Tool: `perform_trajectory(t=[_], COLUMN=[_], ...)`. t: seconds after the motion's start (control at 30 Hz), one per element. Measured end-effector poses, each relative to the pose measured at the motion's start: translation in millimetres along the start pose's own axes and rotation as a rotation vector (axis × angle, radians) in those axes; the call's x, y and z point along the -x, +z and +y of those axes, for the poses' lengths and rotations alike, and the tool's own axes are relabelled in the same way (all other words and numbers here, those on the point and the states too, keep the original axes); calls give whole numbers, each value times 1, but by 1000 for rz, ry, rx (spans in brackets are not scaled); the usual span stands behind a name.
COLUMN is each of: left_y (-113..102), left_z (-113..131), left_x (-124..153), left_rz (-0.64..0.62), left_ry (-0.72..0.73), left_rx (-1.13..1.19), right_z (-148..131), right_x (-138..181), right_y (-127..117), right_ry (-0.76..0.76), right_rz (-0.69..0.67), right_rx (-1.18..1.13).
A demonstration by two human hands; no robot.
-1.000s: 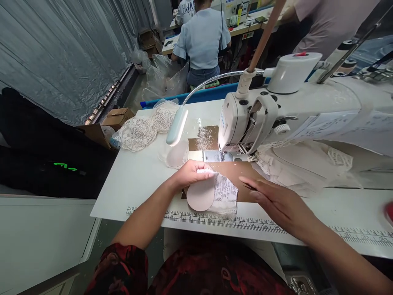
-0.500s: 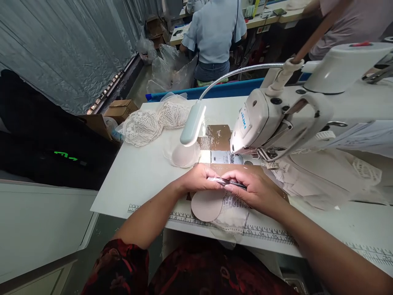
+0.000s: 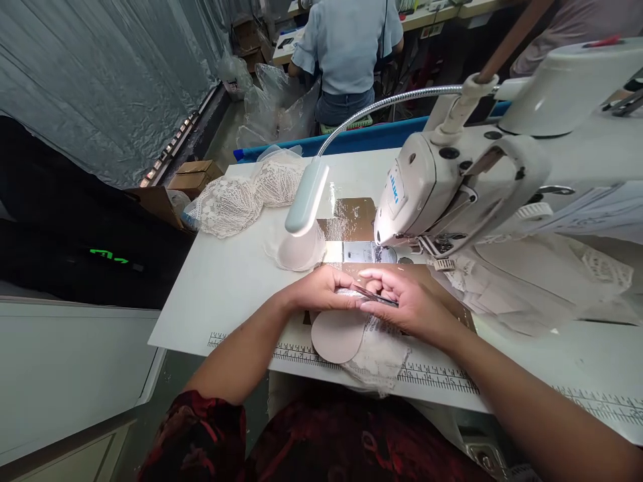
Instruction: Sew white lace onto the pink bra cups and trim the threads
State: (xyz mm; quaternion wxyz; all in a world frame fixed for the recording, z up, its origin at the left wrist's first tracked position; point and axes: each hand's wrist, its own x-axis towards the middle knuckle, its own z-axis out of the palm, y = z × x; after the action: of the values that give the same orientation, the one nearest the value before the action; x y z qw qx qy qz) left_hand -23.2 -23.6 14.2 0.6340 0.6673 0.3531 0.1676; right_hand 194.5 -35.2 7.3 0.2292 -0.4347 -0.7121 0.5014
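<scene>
My left hand pinches the upper edge of a pale pink bra cup with its thumb and fingers. White lace hangs from the cup's right side over the table's front edge. Closed round small dark thread snips is my right hand, its index finger lifted off a little. The blades point left, at the fabric edge by my left fingertips. Just beyond my hands stands the needle area of a white sewing machine. Whether the blades touch a thread is too small to tell.
Behind my left hand lies another padded cup, under a lamp head on a bendable arm. Lace cups sit at the table's far left. Loose fabric pieces are heaped to the right. A person in light blue sits beyond.
My right index finger has lifted from the snips, and the blades now show more plainly beside my left fingertips. The view has tilted slightly down. The cup stays nearly in place.
</scene>
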Motion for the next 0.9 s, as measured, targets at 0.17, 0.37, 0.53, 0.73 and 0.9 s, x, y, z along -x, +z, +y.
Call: perform_trajectory(t=[0.17,0.37,0.53,0.73,0.9], left_y=[-17,-5,0,2,27], left_z=[8,4,16,16,2], left_x=[16,12,23,35,21], left_rz=[-6,89,357,139,259], left_ry=[2,101,126,-234,-72], left_rx=[-175,-220,-205,82,308], right_z=[-2,-7,-9,-6,-3], right_x=[1,0,4,9,11], right_y=[-6,-2,-1,-5,-5], right_ry=[-1,2,-63,-143,-84], right_rz=[-65,-21,-18,-13,-94], right_rx=[192,124,76,23,26])
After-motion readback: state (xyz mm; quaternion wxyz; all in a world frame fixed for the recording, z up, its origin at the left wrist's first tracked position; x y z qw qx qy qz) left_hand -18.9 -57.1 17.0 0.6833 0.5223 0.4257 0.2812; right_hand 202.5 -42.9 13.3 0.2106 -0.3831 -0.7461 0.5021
